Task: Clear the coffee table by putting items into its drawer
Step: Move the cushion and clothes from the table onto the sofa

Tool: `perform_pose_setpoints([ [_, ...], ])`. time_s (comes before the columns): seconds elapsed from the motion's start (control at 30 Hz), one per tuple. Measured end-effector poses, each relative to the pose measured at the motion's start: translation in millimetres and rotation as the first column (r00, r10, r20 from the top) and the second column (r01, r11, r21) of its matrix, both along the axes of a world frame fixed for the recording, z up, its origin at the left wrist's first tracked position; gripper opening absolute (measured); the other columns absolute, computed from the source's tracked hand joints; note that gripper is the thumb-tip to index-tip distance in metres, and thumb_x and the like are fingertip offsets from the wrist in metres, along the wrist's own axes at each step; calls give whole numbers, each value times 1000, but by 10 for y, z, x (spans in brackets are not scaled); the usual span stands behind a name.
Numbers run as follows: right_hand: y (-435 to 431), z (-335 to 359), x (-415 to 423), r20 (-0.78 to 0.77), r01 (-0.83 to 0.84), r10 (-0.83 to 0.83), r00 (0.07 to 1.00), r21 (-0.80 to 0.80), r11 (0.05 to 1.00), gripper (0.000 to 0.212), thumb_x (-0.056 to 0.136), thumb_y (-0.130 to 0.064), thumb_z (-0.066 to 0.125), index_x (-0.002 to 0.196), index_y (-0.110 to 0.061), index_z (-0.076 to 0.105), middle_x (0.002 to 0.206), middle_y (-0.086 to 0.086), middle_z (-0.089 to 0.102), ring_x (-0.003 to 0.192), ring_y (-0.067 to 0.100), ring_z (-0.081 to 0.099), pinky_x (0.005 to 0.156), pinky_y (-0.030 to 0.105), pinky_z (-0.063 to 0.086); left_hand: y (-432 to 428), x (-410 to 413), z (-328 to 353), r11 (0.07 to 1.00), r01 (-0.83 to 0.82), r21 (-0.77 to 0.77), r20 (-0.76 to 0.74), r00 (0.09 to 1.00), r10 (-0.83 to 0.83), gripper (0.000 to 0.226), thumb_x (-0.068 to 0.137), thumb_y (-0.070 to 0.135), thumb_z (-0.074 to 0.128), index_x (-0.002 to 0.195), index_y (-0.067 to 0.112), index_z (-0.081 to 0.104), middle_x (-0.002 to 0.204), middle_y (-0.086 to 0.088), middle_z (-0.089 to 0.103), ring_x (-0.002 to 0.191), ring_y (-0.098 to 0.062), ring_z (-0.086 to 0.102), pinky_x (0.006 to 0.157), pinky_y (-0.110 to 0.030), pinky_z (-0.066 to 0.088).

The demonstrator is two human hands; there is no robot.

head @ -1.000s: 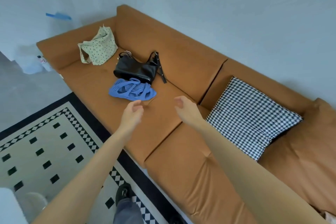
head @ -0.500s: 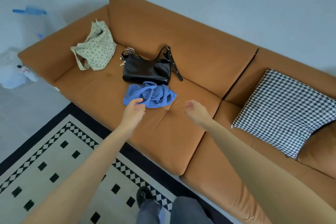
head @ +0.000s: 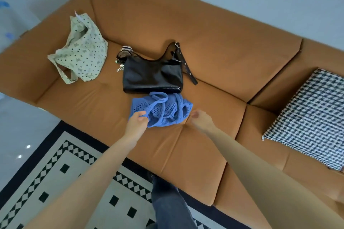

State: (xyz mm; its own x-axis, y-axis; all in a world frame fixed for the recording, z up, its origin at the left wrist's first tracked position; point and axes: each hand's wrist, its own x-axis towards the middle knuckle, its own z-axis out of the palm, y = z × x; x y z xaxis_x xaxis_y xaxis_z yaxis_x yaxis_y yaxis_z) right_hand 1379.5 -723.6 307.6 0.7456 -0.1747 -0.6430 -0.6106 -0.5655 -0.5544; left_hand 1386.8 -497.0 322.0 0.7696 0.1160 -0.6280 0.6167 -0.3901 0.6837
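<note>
Left hand (head: 138, 122) pinching the blue net bag (head: 163, 111) on the orange sofa (head: 214, 61), right hand (head: 200, 120) hanging just beside it, fingers loose, holding nothing

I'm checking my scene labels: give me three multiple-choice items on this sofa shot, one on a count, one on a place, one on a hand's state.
1. Bags on the sofa: A two; B three; C five.
2. The black bag lies: A touching the blue bag, on its backrest side; B under the blue bag; C off the cushions.
3. The left hand: A lies flat; B grips the blue bag; C hangs empty.

Key: B, since there is a green bag, a black bag and a blue bag; A, since its lower edge meets the blue bag; B, since the fingers pinch a strap.
</note>
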Motion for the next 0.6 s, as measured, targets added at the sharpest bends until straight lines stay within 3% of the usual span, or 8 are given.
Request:
perform_pose_setpoints([
  [0.07,55,-189,279,-26,9,-9,1000,-1,1000,41,93,-15,48,134,-12,51,130,5,56,110,23,55,85,25,40,41,268,-219,999,28,31,-27,999,-27,44,95,15,43,138,20,44,130,-3,52,92,-14,54,85,-31,44],
  [0.23,142,-607,767,-84,55,-53,995,13,998,44,94,-13,46,138,-14,47,129,7,56,98,20,54,80,24,40,64,782,-734,985,137,106,-91,988,-127,49,96,16,47,144,18,38,141,-4,47,108,-19,54,82,-28,39],
  [0.3,173,-808,887,-111,62,-59,992,25,998,47,94,-14,46,141,-15,43,132,6,54,110,23,57,83,27,42,62,929,-965,972,199,124,-123,975,-184,55,95,15,50,147,18,33,116,0,58,91,-14,57,70,-25,39],
  [0.37,195,-1043,1001,-146,44,-40,988,29,999,51,95,-13,45,145,-15,37,136,6,52,117,24,56,89,30,45,57,1047,-1256,960,242,137,-166,962,-219,61,94,14,53,149,18,28,78,10,44,63,-3,42,57,-21,33],
  [0.43,207,-1233,1065,-166,36,-30,986,34,999,55,95,-13,46,148,-15,32,136,8,51,108,24,58,85,32,45,57,1125,-1454,952,269,146,-198,951,-239,66,93,15,57,150,18,24,72,10,39,56,-5,38,53,-20,31],
  [0.5,214,-1437,1129,-169,39,-33,985,32,999,61,94,-15,49,150,-17,26,138,9,49,105,23,57,83,32,47,73,1193,-1685,944,292,153,-210,943,-258,70,92,16,60,150,18,22,72,10,41,58,-5,40,54,-20,33],
  [0.6,229,-1722,1215,-177,110,-101,979,42,993,69,94,-16,53,153,-17,18,146,7,42,126,26,48,100,35,41,89,1252,-1952,908,371,195,-212,920,-330,65,89,23,65,145,18,32,92,5,57,86,-14,58,69,-28,44],
])
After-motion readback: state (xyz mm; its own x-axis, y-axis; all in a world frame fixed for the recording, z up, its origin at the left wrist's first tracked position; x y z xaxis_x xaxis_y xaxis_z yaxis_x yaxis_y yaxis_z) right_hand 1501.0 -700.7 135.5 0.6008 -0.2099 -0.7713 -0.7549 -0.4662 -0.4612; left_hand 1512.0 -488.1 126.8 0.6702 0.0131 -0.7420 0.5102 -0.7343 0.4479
